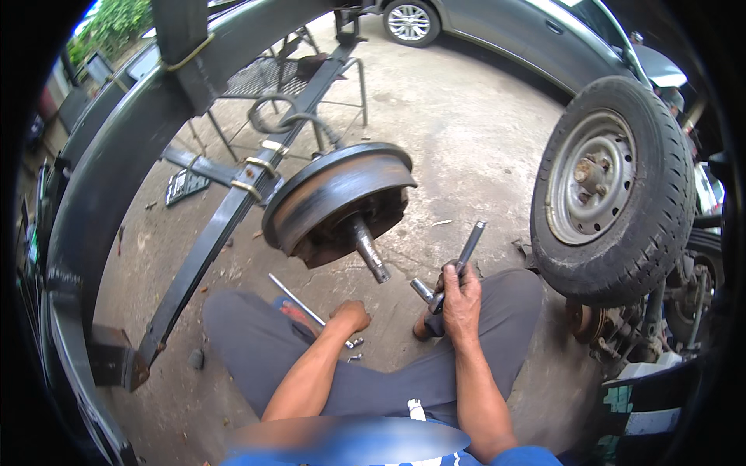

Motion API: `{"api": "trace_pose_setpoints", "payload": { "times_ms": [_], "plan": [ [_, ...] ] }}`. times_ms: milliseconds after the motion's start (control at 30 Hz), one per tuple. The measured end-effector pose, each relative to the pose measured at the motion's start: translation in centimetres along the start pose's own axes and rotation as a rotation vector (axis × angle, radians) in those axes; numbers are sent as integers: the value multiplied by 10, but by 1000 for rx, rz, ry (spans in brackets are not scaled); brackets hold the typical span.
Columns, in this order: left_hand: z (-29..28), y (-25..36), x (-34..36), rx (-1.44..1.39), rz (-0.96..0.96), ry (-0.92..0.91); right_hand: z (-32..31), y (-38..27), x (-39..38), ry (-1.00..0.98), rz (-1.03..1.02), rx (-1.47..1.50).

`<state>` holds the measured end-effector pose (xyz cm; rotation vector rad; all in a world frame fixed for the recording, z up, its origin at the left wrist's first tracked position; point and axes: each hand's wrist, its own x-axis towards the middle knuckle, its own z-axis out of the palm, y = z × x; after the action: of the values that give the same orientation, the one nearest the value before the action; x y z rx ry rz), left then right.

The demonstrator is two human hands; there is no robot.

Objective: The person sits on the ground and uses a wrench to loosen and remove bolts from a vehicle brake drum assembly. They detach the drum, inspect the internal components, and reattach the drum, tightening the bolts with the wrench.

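Note:
My right hand is closed around a metal cross-shaped wheel wrench, one arm of it sticking up and to the right. My left hand reaches down to the concrete floor between my legs, fingers curled over small metal nuts lying there. Just ahead hangs a rusty brake drum plate with a bare axle spindle pointing down toward my hands. A long thin metal rod lies on the floor beside my left hand.
A loose wheel with tyre leans at the right over rusty parts. A leaf spring and curved vehicle frame run along the left. A socket tray lies on the floor; a grey car stands behind.

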<state>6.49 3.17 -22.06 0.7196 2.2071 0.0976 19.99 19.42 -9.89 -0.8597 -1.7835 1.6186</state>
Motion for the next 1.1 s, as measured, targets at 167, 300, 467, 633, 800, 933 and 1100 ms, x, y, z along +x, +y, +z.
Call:
{"api": "trace_pose_setpoints", "payload": {
  "times_ms": [167,300,467,633,800,933,1100],
  "plan": [
    [-85,37,-173,-718,981,134,-32,-38,30,119,-20,278],
    [-94,53,-243,-1255,1658,7,-46,-52,61,183,-180,88],
    [-92,72,-261,-1405,1697,-224,-43,-67,110,80,-231,34],
    [-105,94,-285,-1719,1232,-437,-32,-58,148,65,-266,-45],
    [-111,72,-234,-1230,864,-160,-32,-23,150,159,-109,41],
    [-83,26,-145,-156,649,-8,-36,-22,149,202,-123,64],
    [-45,-14,-65,273,424,-148,-36,-40,146,268,-104,-14]
  ]
}}
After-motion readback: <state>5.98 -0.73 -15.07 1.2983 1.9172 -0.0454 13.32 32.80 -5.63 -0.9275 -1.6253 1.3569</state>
